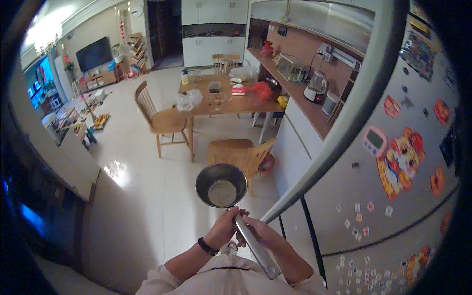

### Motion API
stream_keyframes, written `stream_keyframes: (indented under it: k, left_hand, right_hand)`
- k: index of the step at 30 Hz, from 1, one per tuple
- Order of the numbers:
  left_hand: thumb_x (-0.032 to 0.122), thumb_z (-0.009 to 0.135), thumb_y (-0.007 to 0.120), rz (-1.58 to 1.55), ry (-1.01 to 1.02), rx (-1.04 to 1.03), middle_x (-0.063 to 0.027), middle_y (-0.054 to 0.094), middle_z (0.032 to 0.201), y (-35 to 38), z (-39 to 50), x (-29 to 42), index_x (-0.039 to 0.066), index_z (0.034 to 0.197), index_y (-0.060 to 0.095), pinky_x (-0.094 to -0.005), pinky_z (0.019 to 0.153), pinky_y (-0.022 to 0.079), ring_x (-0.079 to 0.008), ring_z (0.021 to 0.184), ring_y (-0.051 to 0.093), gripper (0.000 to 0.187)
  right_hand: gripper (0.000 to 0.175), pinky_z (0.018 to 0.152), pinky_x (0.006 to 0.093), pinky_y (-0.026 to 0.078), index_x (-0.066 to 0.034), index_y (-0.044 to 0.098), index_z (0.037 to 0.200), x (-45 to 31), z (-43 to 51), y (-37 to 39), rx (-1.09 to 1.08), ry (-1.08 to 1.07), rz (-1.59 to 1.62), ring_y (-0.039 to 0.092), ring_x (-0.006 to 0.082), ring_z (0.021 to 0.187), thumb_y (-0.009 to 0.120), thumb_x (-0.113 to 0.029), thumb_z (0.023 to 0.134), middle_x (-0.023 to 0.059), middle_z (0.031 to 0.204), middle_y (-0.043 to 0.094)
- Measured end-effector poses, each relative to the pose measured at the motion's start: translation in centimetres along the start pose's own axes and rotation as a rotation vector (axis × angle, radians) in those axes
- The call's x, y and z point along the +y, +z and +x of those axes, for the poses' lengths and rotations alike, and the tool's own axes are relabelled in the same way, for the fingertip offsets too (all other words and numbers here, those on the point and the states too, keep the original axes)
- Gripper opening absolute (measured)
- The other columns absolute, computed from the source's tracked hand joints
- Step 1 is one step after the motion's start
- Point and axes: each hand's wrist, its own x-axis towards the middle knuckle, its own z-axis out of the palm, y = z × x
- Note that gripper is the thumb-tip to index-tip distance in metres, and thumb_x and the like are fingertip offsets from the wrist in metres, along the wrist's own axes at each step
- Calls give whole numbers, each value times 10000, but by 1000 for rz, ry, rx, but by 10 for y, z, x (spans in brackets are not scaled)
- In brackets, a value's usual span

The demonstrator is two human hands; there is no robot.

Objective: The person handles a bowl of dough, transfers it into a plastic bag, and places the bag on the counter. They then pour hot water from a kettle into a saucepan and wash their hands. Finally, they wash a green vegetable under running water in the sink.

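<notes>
A dark saucepan [220, 192] is held out in front of me, upright, with something pale over the middle of its bottom that I cannot make out. Its long metal handle [256, 247] slopes back toward my body. My left hand [223, 228], with a dark bracelet at the wrist, grips the handle close to the pan's body. Beside it my right hand [260, 231] holds the same handle from the right, its fingers partly hidden beneath the metal.
A wooden chair [234, 153] stands just beyond the pan, by a cluttered dining table [206, 108]. Another chair [167, 120] is left of it. On my right is a refrigerator [332, 217] covered in magnets. A counter [295, 88] bears a blender [316, 87]. Toys [101, 121] lie far left.
</notes>
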Motion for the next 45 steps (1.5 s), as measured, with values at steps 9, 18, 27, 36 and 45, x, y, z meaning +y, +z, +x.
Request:
stream_keyframes:
  k: [9, 18, 27, 36, 45]
  left_hand:
    - [220, 958, 454, -53, 194, 160, -109, 594, 1058, 8, 208, 108, 8, 1059, 526, -383, 869, 489, -238, 1012, 593, 247]
    - [227, 941, 485, -233, 268, 279, -117, 628, 974, -49, 392, 200, 22, 1000, 558, -350, 780, 495, -235, 906, 614, 226]
    - [234, 915, 528, -373, 288, 357, -82, 597, 952, -88, 452, 238, 41, 1084, 521, -332, 848, 481, -205, 945, 597, 257]
    - [283, 918, 551, -377, 400, 416, -81, 637, 980, -125, 495, 217, 50, 925, 589, -338, 917, 448, -235, 1052, 577, 237]
    - [235, 909, 554, -316, 376, 421, -75, 631, 949, -93, 531, 227, 37, 879, 572, -329, 926, 446, -205, 992, 590, 201]
  right_hand:
    - [245, 610, 288, 511, -55, 612, 986, -176, 139, -157, 462, -451, 203, 596, 150, 636, 538, -274, 906, 40, 737, 603]
    - [188, 599, 259, 484, -27, 598, 888, -391, 234, -272, 886, -829, 26, 559, 132, 585, 570, -212, 873, 46, 677, 573]
    - [135, 562, 278, 502, -28, 611, 876, -418, 268, -435, 1047, -672, 53, 585, 141, 592, 613, -154, 827, 60, 671, 583]
    - [443, 796, 346, 499, -12, 478, 1211, -354, 179, -601, 1838, -980, 316, 563, 234, 966, 589, -305, 897, 162, 1125, 527]
    - [669, 891, 314, 483, -71, 327, 1369, -332, 145, -664, 1485, -971, 787, 480, 240, 1139, 561, -479, 894, 95, 1354, 381]
